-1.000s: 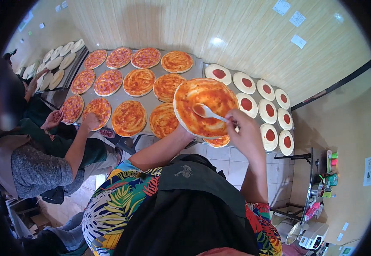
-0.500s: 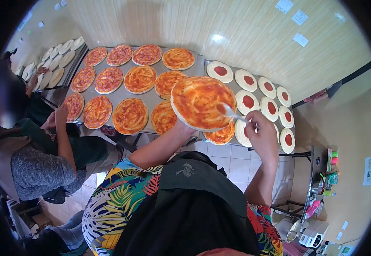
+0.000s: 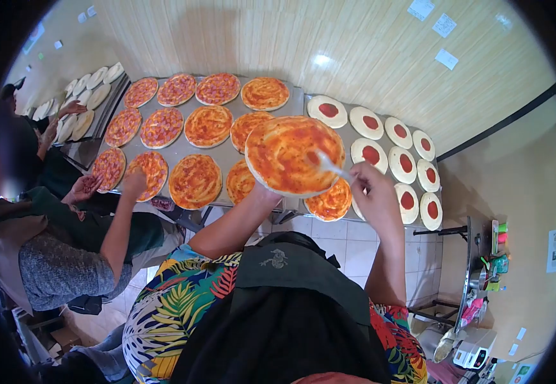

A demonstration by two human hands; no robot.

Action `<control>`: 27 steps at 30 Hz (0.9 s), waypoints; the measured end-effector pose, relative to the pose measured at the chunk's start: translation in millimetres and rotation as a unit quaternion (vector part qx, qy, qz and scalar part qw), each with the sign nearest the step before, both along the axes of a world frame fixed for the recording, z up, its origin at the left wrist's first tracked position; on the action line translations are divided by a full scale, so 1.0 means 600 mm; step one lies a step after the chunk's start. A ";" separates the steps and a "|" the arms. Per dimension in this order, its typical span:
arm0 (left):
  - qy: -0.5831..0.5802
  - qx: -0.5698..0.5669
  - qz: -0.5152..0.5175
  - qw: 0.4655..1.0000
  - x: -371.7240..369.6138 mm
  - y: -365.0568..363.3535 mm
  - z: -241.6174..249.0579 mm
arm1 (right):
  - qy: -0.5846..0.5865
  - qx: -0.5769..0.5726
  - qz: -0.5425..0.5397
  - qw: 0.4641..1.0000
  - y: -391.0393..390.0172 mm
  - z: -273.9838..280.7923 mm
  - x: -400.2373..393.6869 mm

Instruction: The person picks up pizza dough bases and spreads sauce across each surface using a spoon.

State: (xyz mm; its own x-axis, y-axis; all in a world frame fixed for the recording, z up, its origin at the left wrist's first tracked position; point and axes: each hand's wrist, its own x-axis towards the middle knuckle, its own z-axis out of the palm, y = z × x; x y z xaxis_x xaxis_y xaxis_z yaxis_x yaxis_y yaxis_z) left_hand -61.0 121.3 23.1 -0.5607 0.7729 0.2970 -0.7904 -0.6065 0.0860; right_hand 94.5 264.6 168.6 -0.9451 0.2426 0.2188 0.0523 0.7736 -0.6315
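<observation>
A round pizza base (image 3: 284,150) spread with red sauce is held up above the table, a little tilted. My left hand (image 3: 266,194) supports it from below, its fingers hidden under the dough. In my right hand (image 3: 375,197) is a pale spoon (image 3: 337,169), closed between the fingers, with its blurred bowl on the sauce near the right side of the base. Just below the held base lies another sauced base (image 3: 328,201). To the right, pale dough rounds (image 3: 370,153) each carry a red patch of sauce in the middle.
Several sauced bases (image 3: 209,126) and bases with pinkish topping bits (image 3: 163,127) cover the left of the metal table (image 3: 179,148). A co-worker (image 3: 67,256) stands at left, hands over the bases there. Another person (image 3: 35,137) reaches toward dough rounds farther back. A side shelf (image 3: 473,256) holds containers.
The held base has shifted slightly left, and the spoon has moved left and up across its sauce. The co-worker's hand has come down onto a topped base.
</observation>
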 end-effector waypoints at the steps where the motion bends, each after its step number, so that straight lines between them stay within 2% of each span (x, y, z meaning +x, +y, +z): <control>1: 0.003 0.001 0.003 1.000 -0.001 -0.001 -0.001 | 0.003 0.001 0.003 1.000 0.000 0.008 0.003; 5: 0.015 0.008 0.002 1.000 0.005 -0.016 0.014 | 0.003 0.011 0.023 1.000 0.042 0.024 -0.016; 7: 0.011 0.024 -0.017 1.000 0.006 -0.018 0.024 | 0.028 0.046 -0.022 0.998 0.059 0.029 -0.044; 8: -0.010 0.028 -0.040 0.999 0.004 -0.019 0.026 | 0.072 0.053 -0.008 0.996 0.054 0.028 -0.062; 10: -0.028 0.035 -0.060 0.997 0.000 -0.020 0.030 | 0.037 0.045 0.021 0.998 0.034 0.037 -0.071; 11: -0.010 -0.007 -0.042 0.999 0.000 -0.023 0.031 | -0.002 0.034 0.052 0.998 0.028 0.042 -0.075; 13: 0.008 -0.050 -0.017 0.999 -0.003 -0.028 0.032 | 0.015 0.026 0.086 0.996 0.040 0.044 -0.065; 17: -0.007 0.000 -0.020 1.000 0.011 -0.038 0.075 | 0.011 -0.011 0.067 0.998 0.099 0.051 -0.073; 19: -0.010 0.026 -0.030 0.999 0.014 -0.036 0.088 | 0.049 0.037 0.056 0.997 0.107 0.054 -0.108; 21: -0.002 0.045 -0.022 0.999 0.008 -0.026 0.069 | 0.058 0.029 0.059 0.996 0.081 0.056 -0.139; 23: 0.004 0.066 -0.008 0.998 0.003 -0.022 0.060 | -0.010 -0.008 0.093 0.996 0.065 0.059 -0.160; 25: -0.009 0.036 -0.014 0.999 0.005 -0.027 0.061 | 0.023 -0.019 0.110 0.994 0.072 0.062 -0.150; 27: -0.011 0.040 -0.002 0.999 0.005 -0.028 0.060 | 0.046 0.026 0.069 0.996 0.106 0.064 -0.125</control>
State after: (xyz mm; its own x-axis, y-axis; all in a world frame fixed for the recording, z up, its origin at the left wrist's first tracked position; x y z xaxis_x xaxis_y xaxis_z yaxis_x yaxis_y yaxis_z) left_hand -57.7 104.7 59.2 -0.5646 0.7494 0.3458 -0.7939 -0.6076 0.0206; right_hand 19.4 328.2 206.9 -0.9442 0.0989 0.3141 -0.1118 0.8008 -0.5884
